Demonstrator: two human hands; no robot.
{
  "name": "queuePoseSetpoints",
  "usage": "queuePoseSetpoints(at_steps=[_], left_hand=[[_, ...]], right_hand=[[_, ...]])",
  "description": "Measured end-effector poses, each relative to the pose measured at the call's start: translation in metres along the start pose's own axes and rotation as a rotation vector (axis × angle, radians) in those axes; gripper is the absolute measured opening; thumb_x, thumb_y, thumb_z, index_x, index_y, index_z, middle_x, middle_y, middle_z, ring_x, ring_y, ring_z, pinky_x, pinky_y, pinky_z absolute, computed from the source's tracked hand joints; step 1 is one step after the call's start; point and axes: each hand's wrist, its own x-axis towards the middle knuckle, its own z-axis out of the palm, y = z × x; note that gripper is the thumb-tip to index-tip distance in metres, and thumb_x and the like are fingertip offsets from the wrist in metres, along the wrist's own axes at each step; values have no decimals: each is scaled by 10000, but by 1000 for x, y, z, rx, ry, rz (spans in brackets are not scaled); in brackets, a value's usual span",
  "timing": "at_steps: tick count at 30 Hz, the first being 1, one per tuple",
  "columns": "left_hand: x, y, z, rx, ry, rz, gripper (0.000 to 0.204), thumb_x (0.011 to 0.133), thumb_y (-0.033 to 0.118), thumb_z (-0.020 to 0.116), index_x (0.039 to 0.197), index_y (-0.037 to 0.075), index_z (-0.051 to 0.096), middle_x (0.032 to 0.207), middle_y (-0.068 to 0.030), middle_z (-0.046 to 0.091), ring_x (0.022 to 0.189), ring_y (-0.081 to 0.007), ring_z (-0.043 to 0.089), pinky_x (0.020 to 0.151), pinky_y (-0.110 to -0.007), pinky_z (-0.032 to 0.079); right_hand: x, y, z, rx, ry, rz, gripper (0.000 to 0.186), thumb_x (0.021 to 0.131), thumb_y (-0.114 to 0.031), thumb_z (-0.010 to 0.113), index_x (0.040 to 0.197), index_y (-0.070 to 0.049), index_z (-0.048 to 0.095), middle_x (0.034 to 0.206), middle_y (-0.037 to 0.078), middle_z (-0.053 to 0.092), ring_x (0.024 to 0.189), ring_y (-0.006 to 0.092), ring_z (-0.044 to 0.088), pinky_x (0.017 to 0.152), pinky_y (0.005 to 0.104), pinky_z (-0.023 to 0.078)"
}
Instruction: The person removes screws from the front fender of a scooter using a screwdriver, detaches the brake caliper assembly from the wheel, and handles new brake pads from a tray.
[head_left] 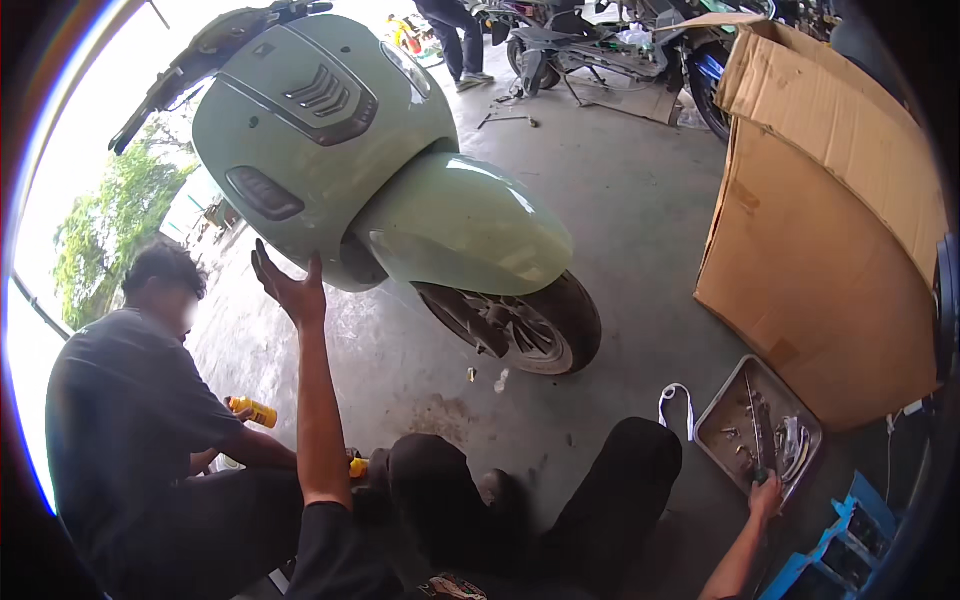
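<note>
My left hand (296, 285) is raised at the lower edge of the pale green scooter's front panel (260, 150), fingers apart; whether it touches the panel I cannot tell. Beyond it are the front fender (465, 225) and wheel (560, 340). My right hand (765, 492) grips the dark handle of a long tool (757, 440) in a metal tray (712, 425) holding several small tools and parts. A white looped strap (675, 390) lies left of the tray.
A co-worker (140, 420) crouches at left with a yellow bottle (258, 410). A large cardboard box (810, 260) stands at right, blue plastic objects (855, 515) below it. Parked motorbikes (610, 50) and another person's legs (460, 45) are at the back.
</note>
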Motion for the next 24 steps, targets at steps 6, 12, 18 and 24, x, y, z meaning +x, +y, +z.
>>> queuePoseSetpoints(at_steps=[6,12,18,24], left_hand=[[11,-24,25,6,-228,16,1489,582,352,955,1572,-4,-99,1640,-251,23,1528,-403,44,1257,-477,166],[-4,-7,40,71,-93,-85,1423,603,295,935,1572,-2,-64,1595,-288,107,1484,-451,140,1223,-509,231],[1,5,27,60,-125,-93,1383,620,255,912,1581,26,-56,1573,-294,159,1460,-457,204,1205,-505,268],[-12,-24,31,-52,-86,-93,1350,606,272,920,1590,26,29,1588,-271,181,1475,-432,212,1211,-491,270]], right_hand=[[-1,-119,-24,560,45,-198,295,851,-147,711,1083,31,673,1025,211,686,990,365,668,902,436,505],[-18,-396,-119,946,-163,-759,404,845,-255,731,1146,12,695,1078,173,718,960,298,695,876,405,539],[-49,-553,-132,950,-278,-1017,999,613,-471,913,1406,-31,494,1300,215,622,1195,383,604,1025,454,491],[-63,-556,-110,982,-296,-945,1074,535,-485,949,1388,-21,489,1297,225,612,1229,385,583,1039,467,479]])
